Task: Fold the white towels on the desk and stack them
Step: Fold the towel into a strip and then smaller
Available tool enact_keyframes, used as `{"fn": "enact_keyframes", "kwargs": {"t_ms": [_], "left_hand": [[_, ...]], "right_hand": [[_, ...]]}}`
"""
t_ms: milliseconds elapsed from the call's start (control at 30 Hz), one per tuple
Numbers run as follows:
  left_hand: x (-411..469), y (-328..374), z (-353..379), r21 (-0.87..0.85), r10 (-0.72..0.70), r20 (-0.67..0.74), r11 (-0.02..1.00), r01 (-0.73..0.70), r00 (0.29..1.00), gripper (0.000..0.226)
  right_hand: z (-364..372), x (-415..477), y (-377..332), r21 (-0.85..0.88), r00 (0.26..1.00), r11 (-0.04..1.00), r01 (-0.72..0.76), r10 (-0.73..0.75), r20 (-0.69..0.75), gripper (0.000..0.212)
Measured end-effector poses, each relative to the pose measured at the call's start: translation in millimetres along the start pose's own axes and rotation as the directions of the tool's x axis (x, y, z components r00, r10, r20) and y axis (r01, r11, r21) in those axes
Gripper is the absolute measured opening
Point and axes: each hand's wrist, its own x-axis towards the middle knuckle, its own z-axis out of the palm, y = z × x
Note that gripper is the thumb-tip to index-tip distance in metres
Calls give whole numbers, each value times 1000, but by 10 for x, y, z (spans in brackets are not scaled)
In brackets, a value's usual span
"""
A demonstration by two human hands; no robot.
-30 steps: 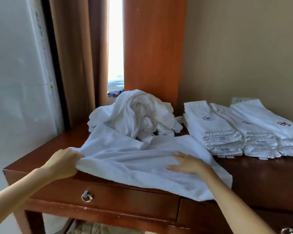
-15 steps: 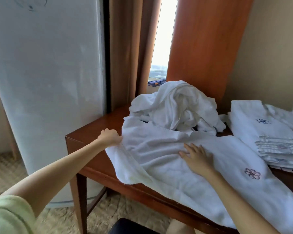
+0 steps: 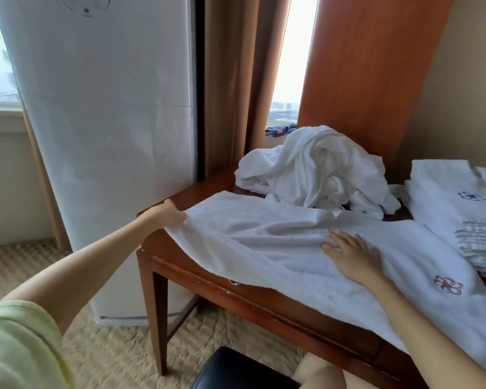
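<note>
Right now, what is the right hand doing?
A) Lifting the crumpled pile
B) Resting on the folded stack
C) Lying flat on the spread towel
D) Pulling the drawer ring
C: the right hand lies with straight fingers on the spread towel, while the left hand grips that towel's left edge.

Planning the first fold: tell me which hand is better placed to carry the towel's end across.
Left. The left hand grips the end of the spread white terry towel at the brown wooden desk's left edge; the right hand lies flat on its middle, holding no edge, probably better as anchor.
</note>
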Motion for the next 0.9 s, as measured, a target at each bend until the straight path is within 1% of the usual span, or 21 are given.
{"fn": "enact_keyframes", "kwargs": {"t_ms": [67, 100, 133, 167, 200, 233, 267, 333, 400, 433, 467, 500, 567, 600, 633, 667, 733, 767, 833, 900], "left_hand": [[47, -189, -57, 26, -34, 99, 999, 31, 995, 63], [43, -241, -73, 57, -22, 124, 998, 16, 992, 65], [24, -260, -81, 106, 4, 112, 994, -16, 994, 66], [-14, -243, -86, 161, 46, 52, 986, -54, 998, 63], [-55, -194, -85, 213, 106, -43, 972, -95, 993, 58], [-103, -103, -85, 242, 176, -131, 960, -140, 976, 52], [-161, 25, -81, 249, 252, -186, 947, -203, 950, 48], [-285, 345, -11, 246, 425, -189, 893, -377, 885, 44], [-431, 734, 147, 212, 603, -117, 792, -573, 789, 43], [-520, 943, 280, 177, 670, -70, 737, -652, 739, 45], [-603, 1142, 446, 149, 710, -11, 697, -701, 704, 48], [-671, 1327, 628, 136, 716, 62, 684, -717, 695, 54], [-758, 1588, 981, 161, 658, 202, 708, -687, 726, 64], [-753, 1650, 1126, 195, 632, 239, 712, -674, 737, 69], [-722, 1677, 1226, 222, 622, 249, 710, -669, 743, 73], [-670, 1681, 1274, 234, 619, 242, 710, -664, 747, 78], [-559, 1689, 1285, 239, 617, 240, 710, -662, 749, 92], [-516, 1705, 1273, 243, 619, 253, 703, -668, 744, 98], [-468, 1757, 1262, 245, 615, 288, 694, -677, 734, 104], [-454, 1798, 1277, 235, 610, 315, 692, -683, 727, 99]], "right_hand": [[7, 15, 0, 2, 1000, 1000, -2, 2, -3, 64], [12, 22, 1, 0, 1000, 1000, -2, 2, -3, 64], [18, 27, 3, -1, 1000, 1000, -2, 2, -2, 64], [20, 31, 3, -1, 1000, 1000, -2, 2, 2, 64], [22, 34, 0, 0, 1000, 1000, 0, 0, 5, 65], [23, 37, -6, 1, 1000, 1000, 2, -2, 6, 64], [22, 39, -12, 3, 1000, 1000, 3, -3, 5, 64], [16, 23, -38, 10, 1000, 1000, 1, -1, 10, 65], [4, 10, -60, 19, 1000, 1000, 5, -5, 25, 69], [-8, 3, -56, 28, 999, 1000, 10, -11, 33, 72], [-27, 0, -34, 40, 999, 999, 17, -19, 33, 76], [-65, 2, 17, 53, 1000, 998, 20, -21, 20, 78], [-166, -26, 239, 58, 998, 998, -21, 23, -50, 73], [-206, -60, 405, 46, 995, 997, -57, 61, -78, 69], [-234, -119, 586, 36, 993, 995, -93, 95, -72, 66], [-257, -196, 754, 37, 992, 992, -119, 120, -30, 66], [-334, -356, 998, 30, 987, 988, -154, 153, 55, 72], [-399, -411, 1062, -1, 983, 984, -176, 175, 60, 76], [-563, -440, 1130, -74, 976, 973, -217, 218, -2, 77], [-705, -429, 1189, -56, 966, 968, -246, 240, -94, 67]]}}
